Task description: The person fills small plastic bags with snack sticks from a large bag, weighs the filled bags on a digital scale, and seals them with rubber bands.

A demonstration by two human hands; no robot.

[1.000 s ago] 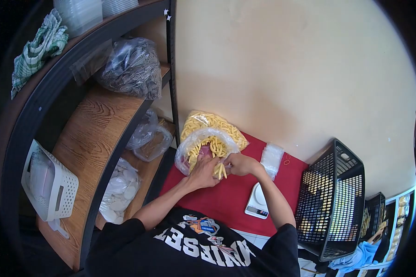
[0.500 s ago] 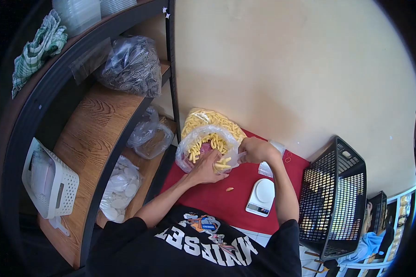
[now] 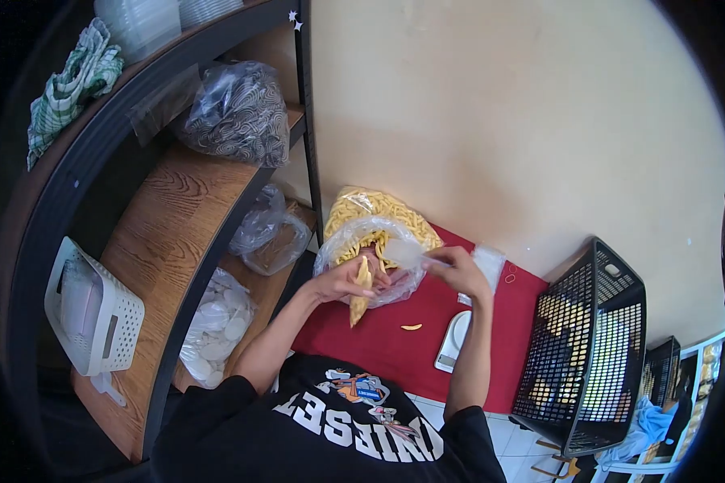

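My left hand is closed on a small clear bag of yellow stick snacks, which hangs upright in front of the large open plastic bag. More of the same yellow sticks lie inside that large bag. At its right rim, the fingers of my right hand pinch a translucent white piece, scoop-like in outline; its exact kind is unclear. A white kitchen scale sits below my right forearm, partly covered by it. One loose snack stick lies on the red table.
Behind the open bag lies another full snack bag. Flat clear bags and a rubber band are at the right. A black crate stands beyond the table edge. Shelving with bags and a white basket borders the left.
The small bag has come out toward me and now hangs lower in my left hand. My right hand has shifted slightly, with the white piece now showing over the large bag.
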